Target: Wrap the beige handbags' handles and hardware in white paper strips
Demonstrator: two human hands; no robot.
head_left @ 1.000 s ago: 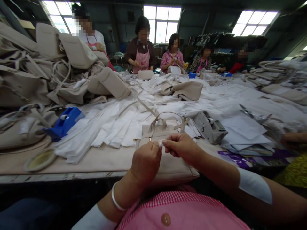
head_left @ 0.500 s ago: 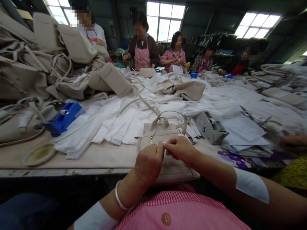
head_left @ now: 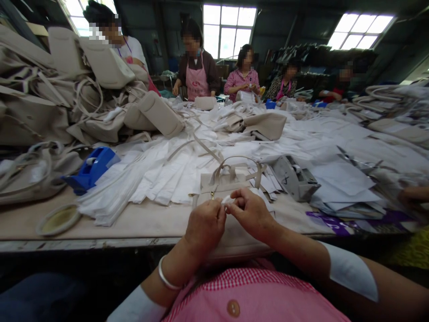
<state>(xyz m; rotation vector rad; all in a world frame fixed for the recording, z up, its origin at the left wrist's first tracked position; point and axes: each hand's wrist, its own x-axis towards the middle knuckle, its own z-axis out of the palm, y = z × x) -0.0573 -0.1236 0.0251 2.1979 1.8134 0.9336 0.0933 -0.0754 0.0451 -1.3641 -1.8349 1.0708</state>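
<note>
A beige handbag (head_left: 234, 239) lies at the table's front edge, its handles pointing away from me. Over it, my left hand (head_left: 205, 223) is closed, thumb and fingers pinching a piece of thin white wrapping (head_left: 228, 200). My right hand (head_left: 251, 212) meets it from the other side with curled fingers, pinching the same white piece. Just beyond my left fingers shows a gold zipper pull (head_left: 212, 195). What the wrapping covers, if anything, is hidden by my fingers.
A grey tape dispenser (head_left: 295, 179) and white paper sheets (head_left: 342, 183) are on the right. To the left are a blue tape dispenser (head_left: 92, 170), a tape roll (head_left: 58, 220), white bags (head_left: 124, 183) and heaped handbags (head_left: 103, 62). Several co-workers stand across the table; another person's hand (head_left: 415, 197) is at right.
White wrapping now shows between my fingertips and beyond my right hand. My right fingers have shifted slightly, and the whole view has moved a little.
</note>
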